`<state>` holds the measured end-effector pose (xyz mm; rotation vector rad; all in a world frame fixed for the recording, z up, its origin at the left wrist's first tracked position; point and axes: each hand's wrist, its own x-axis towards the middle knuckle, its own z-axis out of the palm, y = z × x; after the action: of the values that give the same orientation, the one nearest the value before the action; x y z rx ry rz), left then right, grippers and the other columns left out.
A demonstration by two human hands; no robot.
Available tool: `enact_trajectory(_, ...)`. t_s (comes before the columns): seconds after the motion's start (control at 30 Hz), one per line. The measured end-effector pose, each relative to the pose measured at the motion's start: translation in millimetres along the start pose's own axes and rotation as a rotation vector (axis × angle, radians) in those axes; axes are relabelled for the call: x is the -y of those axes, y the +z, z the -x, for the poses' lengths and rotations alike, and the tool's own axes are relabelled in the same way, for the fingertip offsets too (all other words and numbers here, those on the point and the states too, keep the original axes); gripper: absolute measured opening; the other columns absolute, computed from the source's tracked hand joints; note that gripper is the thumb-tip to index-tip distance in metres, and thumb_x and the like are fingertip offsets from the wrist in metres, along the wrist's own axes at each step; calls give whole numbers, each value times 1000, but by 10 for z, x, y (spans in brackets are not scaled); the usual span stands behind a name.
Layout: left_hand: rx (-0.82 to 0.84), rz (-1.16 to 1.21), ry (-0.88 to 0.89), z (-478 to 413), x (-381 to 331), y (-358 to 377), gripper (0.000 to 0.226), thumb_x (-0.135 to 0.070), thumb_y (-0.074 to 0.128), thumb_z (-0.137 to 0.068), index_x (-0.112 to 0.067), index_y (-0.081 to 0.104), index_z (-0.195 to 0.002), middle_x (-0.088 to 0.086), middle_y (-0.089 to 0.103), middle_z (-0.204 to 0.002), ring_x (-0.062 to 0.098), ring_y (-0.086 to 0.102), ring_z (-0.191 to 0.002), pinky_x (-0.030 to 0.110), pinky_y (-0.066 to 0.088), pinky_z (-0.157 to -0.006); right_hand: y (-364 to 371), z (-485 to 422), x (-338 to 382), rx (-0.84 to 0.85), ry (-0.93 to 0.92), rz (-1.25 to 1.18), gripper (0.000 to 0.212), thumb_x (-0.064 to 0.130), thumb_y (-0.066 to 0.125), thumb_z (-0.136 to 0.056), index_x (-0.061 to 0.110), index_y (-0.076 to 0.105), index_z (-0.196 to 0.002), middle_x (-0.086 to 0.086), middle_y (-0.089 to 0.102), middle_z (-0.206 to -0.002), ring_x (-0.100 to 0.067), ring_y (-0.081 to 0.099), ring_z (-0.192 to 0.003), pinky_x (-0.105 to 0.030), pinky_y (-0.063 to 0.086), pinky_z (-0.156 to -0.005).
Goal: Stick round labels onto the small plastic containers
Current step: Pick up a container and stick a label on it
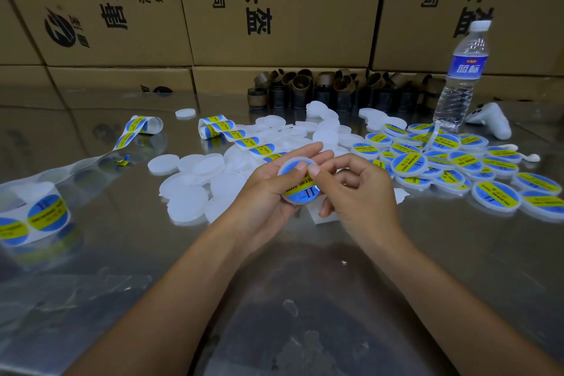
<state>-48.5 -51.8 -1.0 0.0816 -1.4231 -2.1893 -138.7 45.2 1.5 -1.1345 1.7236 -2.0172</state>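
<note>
My left hand [268, 189] holds a small round white plastic container [300, 185] above the shiny table, its fingers curled round the rim. A blue and yellow round label lies on the container's face. My right hand [357, 189] presses its thumb on that label, the other fingers curled beside the container. Unlabelled white containers [189, 189] lie in a heap left of my hands. Labelled containers [442, 162] are piled to the right. A strip of round labels [232, 134] runs across the table behind my hands.
A label roll [39, 214] sits at the left edge, its backing strip trailing to the right. A water bottle [460, 76] and a white controller [491, 119] stand at the back right. Brown cardboard cores [329, 88] and stacked cartons [274, 9] close off the back.
</note>
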Motion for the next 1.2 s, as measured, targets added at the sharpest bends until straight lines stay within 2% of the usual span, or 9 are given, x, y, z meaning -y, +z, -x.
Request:
enact_trajectory(0.13, 21, 22, -6, -4, 25, 10, 33, -20, 52, -85, -12, 60, -116, 3, 67, -119, 18, 61, -115, 27, 50, -95, 13, 13, -27, -32, -121, 152, 22, 16, 65, -86, 16, 52, -68, 7, 48, -47, -13, 49, -40, -26, 42, -45)
enact_trajectory(0.2, 24, 15, -22, -4, 39, 18, 33, -20, 52, -85, -13, 61, -115, 4, 67, -120, 18, 61, -115, 28, 49, -97, 12, 11, -58, -56, -159, 237, 24, 20, 64, -86, 18, 49, -68, 9, 46, -45, -7, 43, -42, -23, 37, -46)
enact_trajectory(0.37, 12, 46, -24, -10, 2, 21, 34, -20, 51, -83, -10, 60, -115, 2, 69, -115, 19, 65, -108, 26, 54, -85, -32, 19, -124, -63, -125, 519, 33, 53, 53, -82, 26, 39, -69, 15, 47, -43, -11, 39, -43, -29, 29, -49)
enact_trajectory(0.6, 29, 31, -32, -5, -7, -1, 33, -21, 51, -84, -9, 62, -113, 5, 69, -116, 17, 63, -111, 27, 54, -87, -16, -6, -40, 62, 30, 128, 27, 34, 61, -87, 10, 60, -72, -4, 56, -51, -8, 49, -40, -19, 42, -47)
enact_trajectory(0.67, 40, 8, -36, -5, 1, -7, 34, -22, 53, -84, -12, 62, -114, 2, 67, -119, 17, 62, -113, 27, 54, -87, -25, -11, -22, 75, 55, 65, 29, 31, 62, -87, 9, 60, -67, -2, 56, -49, -9, 48, -38, -17, 41, -44)
enact_trajectory(0.8, 2, -157, 7, 0, 48, -10, 36, -27, 58, -83, -12, 61, -116, 3, 69, -113, 16, 64, -108, 27, 52, -90, -17, -36, -10, 1, 62, -11, 29, 27, 62, -87, 12, 59, -62, 4, 54, -43, -6, 44, -35, -14, 38, -41)
enact_trajectory(0.93, -131, -406, 47, 13, 81, -1, 38, -29, 65, -77, -9, 64, -109, 11, 72, -101, 20, 64, -91, 27, 53, -75, -38, -54, -10, -103, 26, -35, 30, 26, 62, -88, 11, 58, -62, 4, 53, -43, -4, 44, -37, -11, 37, -40)
enact_trajectory(1.07, -148, -448, 76, 19, 60, 18, 29, -28, 65, -75, -15, 65, -101, 8, 72, -93, 17, 63, -82, 25, 50, -67, -30, -38, -6, -107, 22, -30, 22, 26, 61, -89, 12, 61, -72, -11, 54, -52, -6, 43, -39, -10, 37, -41)
enact_trajectory(1.2, -142, -468, 123, 22, 54, 35, 19, -15, 67, -80, -15, 65, -99, 0, 73, -88, 11, 66, -79, 22, 52, -65, -44, -46, -9, -123, 23, -5, 22, 25, 61, -89, 15, 61, -69, -12, 54, -53, -5, 43, -38, -12, 37, -40)
